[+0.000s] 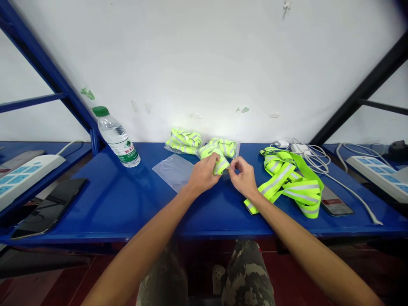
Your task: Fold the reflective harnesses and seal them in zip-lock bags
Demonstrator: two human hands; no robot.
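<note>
My left hand (205, 172) is closed around a folded neon-yellow reflective strap (219, 163) with silvery stripes. The fingers of my right hand (242, 175) are pinched together just beside the strap's end. What they pinch is too small to make out; it may be a thin, clear edge. Behind my hands, against the wall, lie two bundles of the same strap: a bagged one (183, 141) on the left and another (225, 146) partly hidden by the held strap. A flat clear plastic bag (175, 171) rests left of my left hand. Loose straps (290, 178) are heaped beyond my right forearm.
On the blue table (105, 204), a water bottle (119, 140) with a green cap stands at the left. White chargers and cables (307, 153) lie at the back right, above a phone (336, 202). A dark phone (49, 208) and power strips (30, 174) flank the sides.
</note>
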